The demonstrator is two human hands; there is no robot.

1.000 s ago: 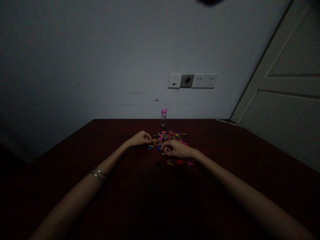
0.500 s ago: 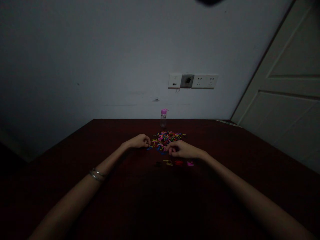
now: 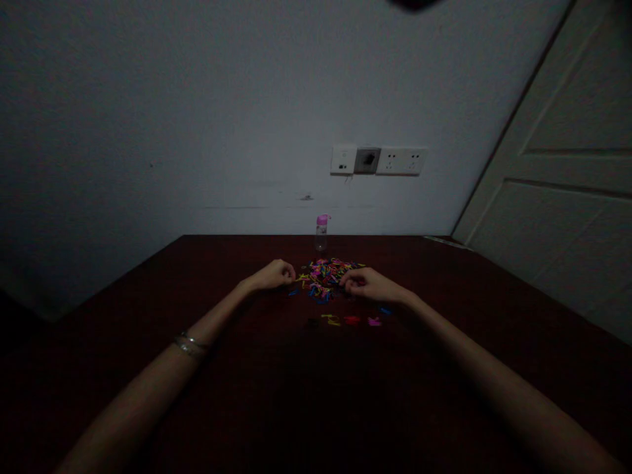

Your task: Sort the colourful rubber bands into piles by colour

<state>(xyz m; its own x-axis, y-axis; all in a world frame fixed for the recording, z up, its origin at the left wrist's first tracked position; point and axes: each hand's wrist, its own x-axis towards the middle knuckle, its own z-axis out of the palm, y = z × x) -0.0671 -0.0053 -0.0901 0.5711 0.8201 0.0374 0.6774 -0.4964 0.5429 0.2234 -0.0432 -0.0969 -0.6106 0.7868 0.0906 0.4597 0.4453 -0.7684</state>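
The heap of small coloured pieces [image 3: 326, 271] lies toward the far edge of the surface [image 3: 237, 250], between your left hand [image 3: 279, 274] and right hand [image 3: 368, 285], both curled, likely for fine handling; I cannot tell whether either grips anything. Yellow pieces [image 3: 334, 322] and red pieces [image 3: 352, 320] sit farther from that edge, apparently spaced against mixing.

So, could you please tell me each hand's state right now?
Left hand: curled beside the colorful pile; whether holding anything, unclear.
Right hand: half-curled at the pile; whether holding anything, unclear.
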